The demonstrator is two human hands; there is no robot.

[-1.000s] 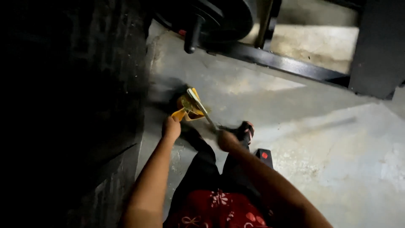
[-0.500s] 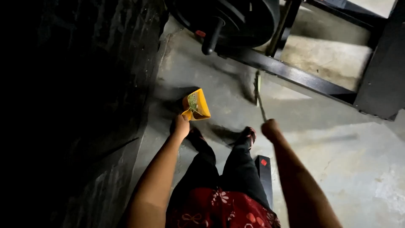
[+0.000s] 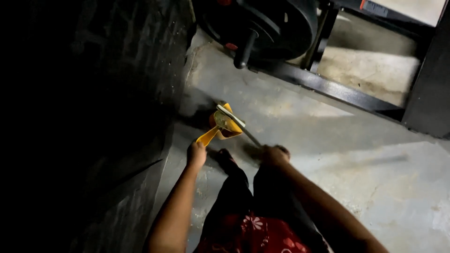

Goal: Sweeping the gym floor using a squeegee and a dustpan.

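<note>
— Where is open room found?

— Bare concrete floor [image 3: 375,187] is seen across the lower right of the frame; nothing stands on it there. A strip of floor is also left open at centre, between the yellow dustpan [image 3: 224,125] and the black frame bar [image 3: 328,89].

— And what is blocked?

— The whole left of the frame is closed off by a dark wall [image 3: 93,117], with the dustpan set just beside its foot. The upper centre is taken by a black weight plate [image 3: 276,23] with a protruding handle. The upper right corner is shut by a dark post [image 3: 429,84].
</note>
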